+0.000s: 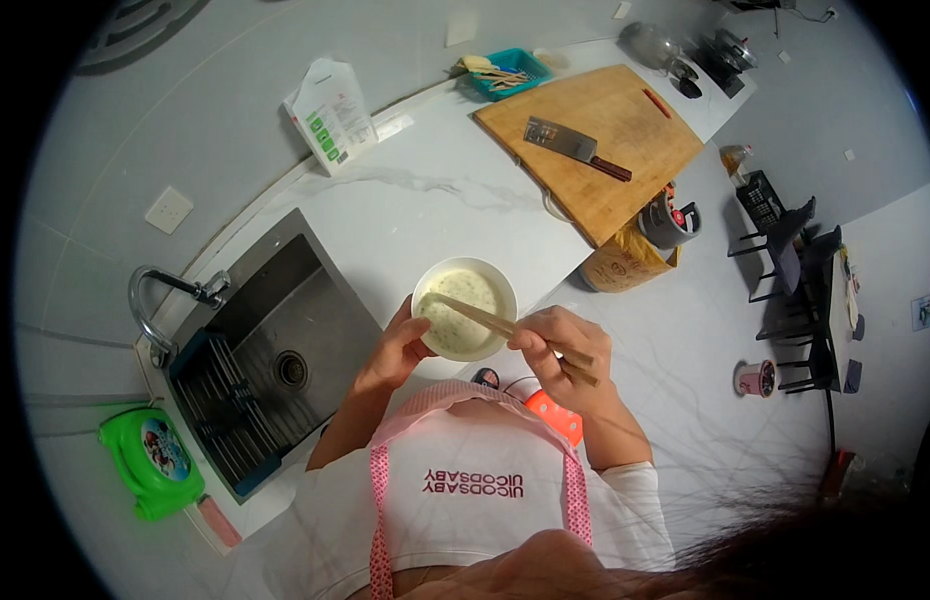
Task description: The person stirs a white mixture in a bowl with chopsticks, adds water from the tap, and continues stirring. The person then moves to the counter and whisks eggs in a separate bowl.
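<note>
A white bowl of pale, green-flecked batter is held up near the counter's front edge. My left hand grips its left side, the thumb at the rim. In my right hand is a pair of wooden chopsticks, their tips in the batter at the bowl's upper left. Beyond the bowl, a cleaver with a dark red handle lies flat on a wooden cutting board. A white printed packet stands against the wall.
To the left is a steel sink with a drying rack and a faucet. A green jug stands beside it. A teal basket of utensils is at the back. Below the board, on the floor, stands a yellow bag.
</note>
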Action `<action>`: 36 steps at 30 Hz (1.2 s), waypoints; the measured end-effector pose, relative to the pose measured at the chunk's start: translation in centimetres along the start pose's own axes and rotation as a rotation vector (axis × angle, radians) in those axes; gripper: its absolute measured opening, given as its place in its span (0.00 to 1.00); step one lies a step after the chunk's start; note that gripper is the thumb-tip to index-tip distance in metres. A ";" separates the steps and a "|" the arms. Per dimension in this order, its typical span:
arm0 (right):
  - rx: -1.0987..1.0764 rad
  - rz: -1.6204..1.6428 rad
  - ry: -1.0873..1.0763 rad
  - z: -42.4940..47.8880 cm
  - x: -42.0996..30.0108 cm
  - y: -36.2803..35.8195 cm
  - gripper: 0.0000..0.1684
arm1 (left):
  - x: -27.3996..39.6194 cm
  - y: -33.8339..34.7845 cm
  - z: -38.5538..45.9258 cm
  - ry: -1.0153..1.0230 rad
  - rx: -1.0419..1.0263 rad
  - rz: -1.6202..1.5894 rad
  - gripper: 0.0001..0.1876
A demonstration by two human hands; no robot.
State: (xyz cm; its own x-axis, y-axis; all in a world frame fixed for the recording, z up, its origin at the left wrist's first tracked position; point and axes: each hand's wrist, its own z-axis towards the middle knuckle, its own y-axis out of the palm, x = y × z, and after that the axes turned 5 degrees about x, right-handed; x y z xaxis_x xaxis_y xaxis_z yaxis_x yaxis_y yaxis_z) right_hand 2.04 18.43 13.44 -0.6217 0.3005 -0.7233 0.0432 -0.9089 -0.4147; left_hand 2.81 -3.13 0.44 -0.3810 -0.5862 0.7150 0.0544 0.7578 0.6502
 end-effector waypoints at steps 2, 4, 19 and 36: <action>0.027 0.030 -0.047 0.0 -0.4 0.3 0.03 | 0.0 0.1 0.0 -0.010 -0.007 0.007 0.37; -0.021 -0.001 -0.030 0.2 -0.4 0.3 0.03 | 0.1 0.3 0.0 -0.016 -0.001 0.004 0.37; -0.018 0.032 0.078 0.1 -0.1 0.0 0.04 | -0.2 0.3 0.0 -0.017 0.024 0.014 0.36; -0.259 0.067 0.212 3.8 -2.8 -3.3 0.05 | -1.6 -1.5 0.3 0.002 -0.034 -0.188 0.36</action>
State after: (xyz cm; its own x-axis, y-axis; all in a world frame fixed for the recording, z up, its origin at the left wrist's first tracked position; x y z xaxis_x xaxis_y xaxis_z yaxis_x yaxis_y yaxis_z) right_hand 0.65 19.50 18.89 -0.4353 0.3210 -0.8411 0.2921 -0.8334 -0.4692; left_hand 3.11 -3.24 -1.78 -0.3857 -0.7168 0.5809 0.0134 0.6252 0.7804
